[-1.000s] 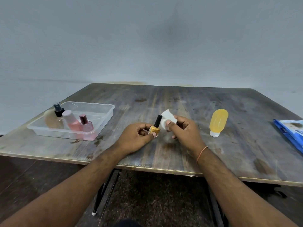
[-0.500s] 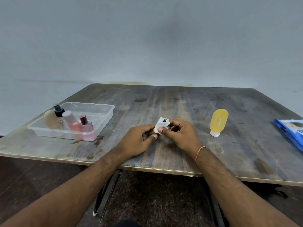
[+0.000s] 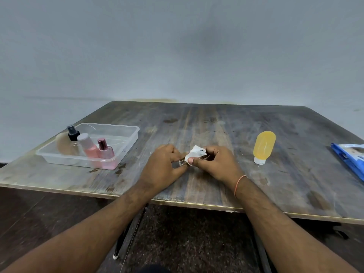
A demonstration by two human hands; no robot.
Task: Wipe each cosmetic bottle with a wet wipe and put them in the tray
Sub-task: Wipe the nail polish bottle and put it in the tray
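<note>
Since a second earlier, the wet wipe [image 3: 195,154] had closed over the small nail-polish bottle [image 3: 182,163], hiding its black cap. The left hand [image 3: 163,167] pinched the bottle's base, probably to steady it, while the right hand [image 3: 213,164] clamped the wipe round the top between thumb and fingers so it could rub the surface. Well to the left of the left hand stood the tray [image 3: 126,143] with three bottles inside; to the right of the right hand the yellow bottle [image 3: 264,146] waited cap-down, seemingly unwiped.
</note>
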